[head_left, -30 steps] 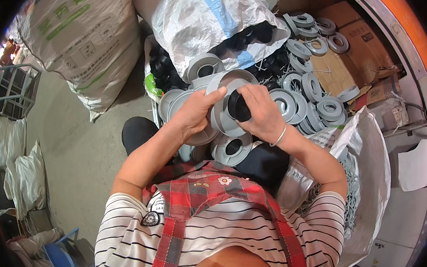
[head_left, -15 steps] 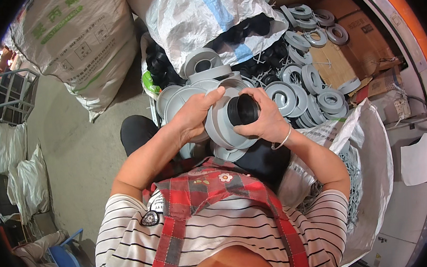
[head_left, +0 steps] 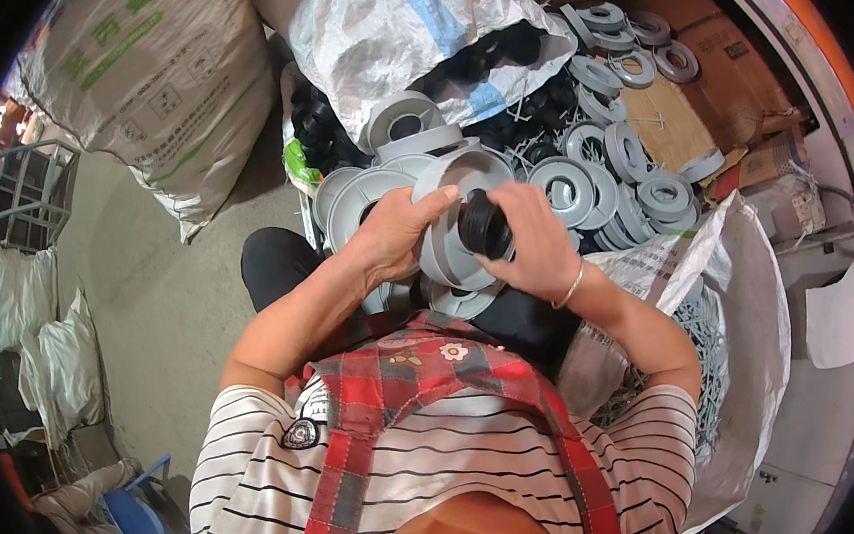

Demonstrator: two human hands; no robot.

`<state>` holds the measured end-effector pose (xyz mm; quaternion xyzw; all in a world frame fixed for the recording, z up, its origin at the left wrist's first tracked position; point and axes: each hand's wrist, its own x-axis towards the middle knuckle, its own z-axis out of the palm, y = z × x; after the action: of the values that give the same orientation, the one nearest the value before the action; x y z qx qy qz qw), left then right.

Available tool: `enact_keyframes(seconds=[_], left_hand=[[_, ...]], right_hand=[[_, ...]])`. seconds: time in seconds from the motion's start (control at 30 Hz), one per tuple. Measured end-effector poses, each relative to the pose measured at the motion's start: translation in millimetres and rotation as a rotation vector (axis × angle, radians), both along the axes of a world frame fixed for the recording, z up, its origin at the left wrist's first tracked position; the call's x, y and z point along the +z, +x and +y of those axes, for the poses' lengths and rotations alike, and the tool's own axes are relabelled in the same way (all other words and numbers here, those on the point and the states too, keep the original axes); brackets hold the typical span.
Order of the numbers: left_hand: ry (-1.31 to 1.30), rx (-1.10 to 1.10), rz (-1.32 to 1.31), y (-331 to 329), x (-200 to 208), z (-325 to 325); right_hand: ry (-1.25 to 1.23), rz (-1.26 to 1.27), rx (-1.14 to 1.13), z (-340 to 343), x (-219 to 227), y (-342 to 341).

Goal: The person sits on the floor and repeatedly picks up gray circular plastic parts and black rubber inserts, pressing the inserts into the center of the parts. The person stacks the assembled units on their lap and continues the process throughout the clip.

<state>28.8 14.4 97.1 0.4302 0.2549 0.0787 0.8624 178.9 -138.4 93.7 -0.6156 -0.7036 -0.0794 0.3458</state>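
Note:
My left hand is closed round the left side of a round grey plastic flanged part, its thumb lying over the rim. A short black ribbed plastic collar sits against the middle of that part. My right hand grips the collar from the right, fingers curled over its top and thumb below, slightly blurred. Whether the collar is seated inside the grey part cannot be made out. Further grey flanged parts are piled on my lap and just beyond my hands.
White woven sacks stand ahead; black collars spill from one sack. Grey rings lie piled at right beside cardboard. An open sack with thin grey plastic pieces is near my right elbow. A blue chair stands lower left.
The grey part has tilted, so more of its hollow side shows. My right hand has turned over the collar, its fingers coming round the top.

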Motion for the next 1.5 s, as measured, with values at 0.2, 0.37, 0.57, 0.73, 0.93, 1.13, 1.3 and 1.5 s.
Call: enact_keyframes(seconds=[0.2,0.37,0.57,0.73,0.93,1.13,1.3,1.5], left_hand=[[0.088,-0.063,-0.08,-4,-10,-17],[0.575,-0.066,-0.063,-7,-12,-33],[0.455,0.027,-0.203,-8,-16,-34],[0.436,0.049,-0.183,-7,-25,-30],[0.892,-0.076,-0.257,-8,-30,-36],[1.646,-0.68,-0.377,-5,-42,-27],[1.32,-0.792,-0.133,-4,-53,-29],[0.694,-0.252,-0.02,14,-51,-1]], right_hand=[[-0.26,0.218,-0.141,2,-5,5],[-0.278,1.332,-0.166,16,-25,-1],[-0.488,0.972,0.006,4,-56,25],[-0.95,1.367,0.16,9,-55,42],[-0.866,1.635,0.187,-4,-64,29],[-0.504,0.406,-0.873,-4,-128,153],[-0.697,0.418,-1.155,-31,-215,209],[-0.399,0.944,-0.938,-10,-174,210]])
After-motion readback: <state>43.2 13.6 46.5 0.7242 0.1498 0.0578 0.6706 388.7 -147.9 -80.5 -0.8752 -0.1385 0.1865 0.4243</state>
